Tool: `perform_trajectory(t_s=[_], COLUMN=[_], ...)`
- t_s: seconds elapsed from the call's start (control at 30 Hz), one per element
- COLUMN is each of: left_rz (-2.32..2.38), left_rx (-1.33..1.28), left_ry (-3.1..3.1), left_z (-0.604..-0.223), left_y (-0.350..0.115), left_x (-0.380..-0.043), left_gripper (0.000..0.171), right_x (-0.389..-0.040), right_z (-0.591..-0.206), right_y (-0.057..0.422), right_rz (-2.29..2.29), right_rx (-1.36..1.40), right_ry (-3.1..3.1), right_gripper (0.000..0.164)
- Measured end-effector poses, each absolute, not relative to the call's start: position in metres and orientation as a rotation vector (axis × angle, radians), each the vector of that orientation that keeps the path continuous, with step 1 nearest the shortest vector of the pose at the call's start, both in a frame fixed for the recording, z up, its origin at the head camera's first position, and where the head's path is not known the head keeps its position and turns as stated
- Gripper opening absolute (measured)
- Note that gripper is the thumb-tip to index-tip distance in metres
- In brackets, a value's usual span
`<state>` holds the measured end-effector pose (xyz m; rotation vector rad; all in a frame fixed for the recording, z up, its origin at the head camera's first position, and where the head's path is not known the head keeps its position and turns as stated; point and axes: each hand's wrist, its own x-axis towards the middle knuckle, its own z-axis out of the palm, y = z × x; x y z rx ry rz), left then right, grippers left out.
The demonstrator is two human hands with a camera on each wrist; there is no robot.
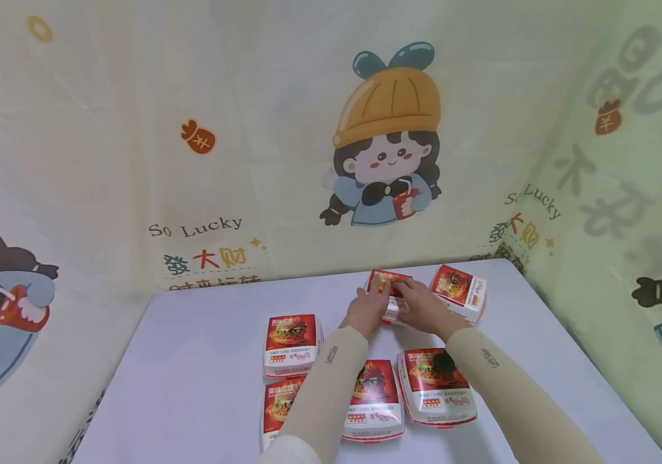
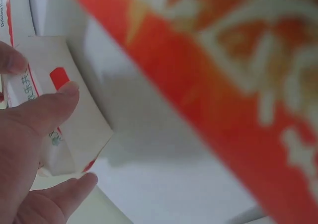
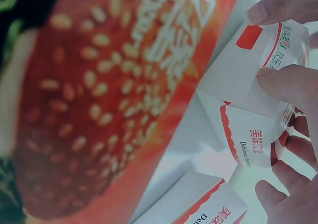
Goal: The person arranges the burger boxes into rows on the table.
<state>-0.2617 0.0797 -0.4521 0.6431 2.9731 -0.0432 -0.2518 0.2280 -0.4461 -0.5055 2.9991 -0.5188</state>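
Both hands are on one red-and-white burger box [image 1: 393, 308] at the back of the table, beside another box at the back right. My left hand [image 1: 369, 309] grips its left part, the thumb [image 2: 59, 102] lying on the white front side and a finger by the corner. From the right, my right hand [image 1: 425, 309] holds the same box, its thumb [image 3: 278, 82] pressed to the front side and its other fingers around the side. The box's printed lid is partly hidden by the fingers in the head view.
A second burger box [image 1: 460, 287] stands right of the held one. Nearer are several more: one at the left [image 1: 292, 345], one half hidden under the left forearm [image 1: 275, 409], and two between the forearms, including a box [image 1: 438, 393]. Printed cloth [image 1: 284, 193] hangs behind the table.
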Motion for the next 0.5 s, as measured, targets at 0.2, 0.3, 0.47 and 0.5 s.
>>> perform_trajectory(t_s=[0.2,0.3,0.47,0.5], left_rz=[0.067,0.133,0.268,0.291], left_rx=[0.615,0.604,0.58,0.568], left_ry=[2.985,2.986,2.954,2.948], left_z=[-0.4565,-0.4569,-0.4574,-0.4577], left_y=[0.0784,0.0767,0.0739,0.0736], left_x=[-0.2621,-0.2617,-0.2605,-0.2605], left_gripper=[0.065,0.066,0.068,0.069], right_x=[-0.2486,-0.2475,-0.2467,-0.2463], right_z=[-0.4456,-0.4451,-0.4458,-0.4457], right_y=[0.2271,0.2269,0.2272,0.2272], right_rz=[-0.547,-0.56,-0.574,-0.577], right_rx=[-0.512,-0.502,-0.473,-0.466], right_ry=[2.999,2.996,2.983,2.979], right_gripper=[0.065,0.064,0.064,0.065])
